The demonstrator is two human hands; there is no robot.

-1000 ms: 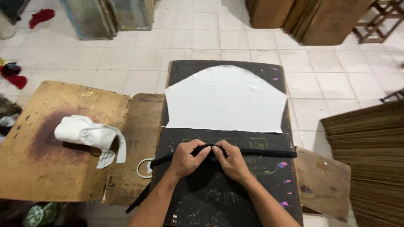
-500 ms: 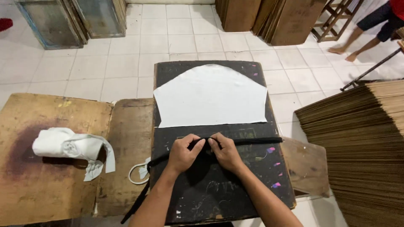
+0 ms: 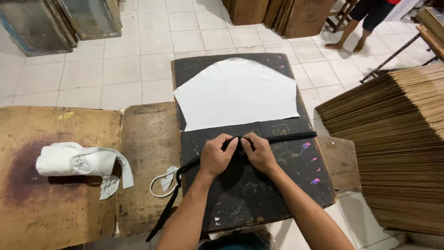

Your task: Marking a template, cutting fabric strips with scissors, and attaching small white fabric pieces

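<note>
White rolled cloth bundle (image 3: pixel 81 162) lies on stained wooden bench (image 3: pixel 46 208) at left, small white loop (image 3: pixel 162 183) on the plank beside it. Tall stack of cardboard sheets (image 3: pixel 397 148) at right. Brown boards (image 3: pixel 282 14) lean at far wall. Another person's bare legs (image 3: pixel 351 32) top right on tiled floor (image 3: pixel 134 60).

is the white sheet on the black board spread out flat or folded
Spread flat: the white sheet lies open on the black board, its whole outline visible, no folds showing.

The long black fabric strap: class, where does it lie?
In the head view, the long black fabric strap crosses the dark board below the white cut sheet, pinched mid-length by both hands.
</note>
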